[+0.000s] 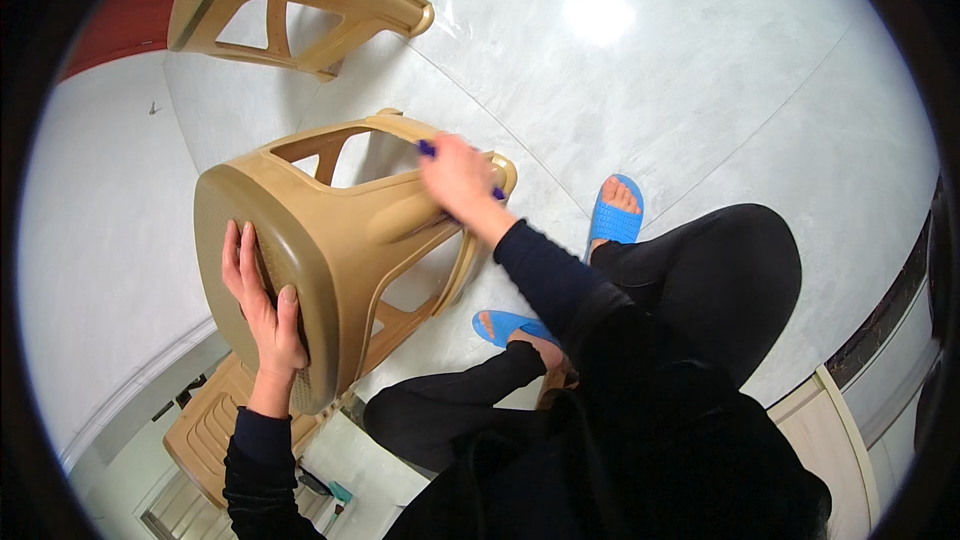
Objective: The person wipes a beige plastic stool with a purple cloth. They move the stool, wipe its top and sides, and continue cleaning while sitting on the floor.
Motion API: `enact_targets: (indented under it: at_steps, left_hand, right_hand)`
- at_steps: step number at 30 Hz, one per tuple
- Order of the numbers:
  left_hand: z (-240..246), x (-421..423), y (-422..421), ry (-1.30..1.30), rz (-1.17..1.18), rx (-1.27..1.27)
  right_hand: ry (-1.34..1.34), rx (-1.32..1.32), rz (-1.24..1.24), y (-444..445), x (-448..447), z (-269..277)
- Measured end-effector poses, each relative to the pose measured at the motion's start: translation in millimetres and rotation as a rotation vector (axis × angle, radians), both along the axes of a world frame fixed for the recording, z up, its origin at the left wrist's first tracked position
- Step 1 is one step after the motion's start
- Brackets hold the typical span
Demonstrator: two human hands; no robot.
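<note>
A tan plastic stool (pixel 315 217) lies tipped before me, its brown textured seat (pixel 217 270) turned to the left. My left hand (pixel 262 300) holds it at the seat, the fingers stretched over the surface and the thumb apart near the rim. At a leg on the right part of the stool, my right hand (pixel 457 176) is blurred. Dark purple bits of what looks like a cloth (pixel 426 148) stick out from that hand; the rest of it is hidden under the palm.
Another tan stool (pixel 300 0) stands at the upper left, near a red surface (pixel 135 7). A tan ribbed plastic piece of furniture (pixel 210 420) is at the lower left. My feet in blue slippers (pixel 617 214) rest on the pale tiled floor (pixel 675 90). A light wooden panel (pixel 829 435) is at the lower right.
</note>
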State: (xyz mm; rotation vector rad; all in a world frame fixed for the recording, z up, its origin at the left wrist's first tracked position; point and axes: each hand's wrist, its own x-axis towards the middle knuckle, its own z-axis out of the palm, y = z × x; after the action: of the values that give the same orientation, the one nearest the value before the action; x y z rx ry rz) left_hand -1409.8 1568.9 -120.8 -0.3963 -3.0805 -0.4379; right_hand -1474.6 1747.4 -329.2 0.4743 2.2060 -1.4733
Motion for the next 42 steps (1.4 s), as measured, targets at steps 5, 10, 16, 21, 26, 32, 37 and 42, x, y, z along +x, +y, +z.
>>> enact_targets:
  at_steps: [5,10,16,21,26,32,37,42]
  left_hand:
    - [-7,3,-15,0.0,0.026,0.06]
    - [-8,2,-14,-0.007,0.019,0.038]
    - [2,-1,1,0.005,-0.027,-0.021]
    - [1,3,-3,0.003,-0.008,-0.018]
    - [-2,-1,3,-0.001,-0.007,0.012]
    - [-3,4,-4,0.029,-0.015,-0.003]
    - [-1,5,-3,0.05,-0.024,0.026]
    - [-4,5,-3,0.061,-0.019,0.021]
  right_hand:
    - [0.83,-0.653,-0.22,-22,35,153]
    - [1.175,-0.337,-0.316,-27,52,132]
    - [0.769,0.032,-0.3,-19,30,-32]
    - [-0.013,0.133,-0.257,-12,53,-126]
    - [-0.044,-0.058,-0.404,-4,74,-183]
    - [-0.552,-0.083,-0.539,-22,75,-100]
    - [-0.45,-0.124,-0.602,-58,97,-37]
    - [-0.042,-0.535,-0.706,-99,129,44]
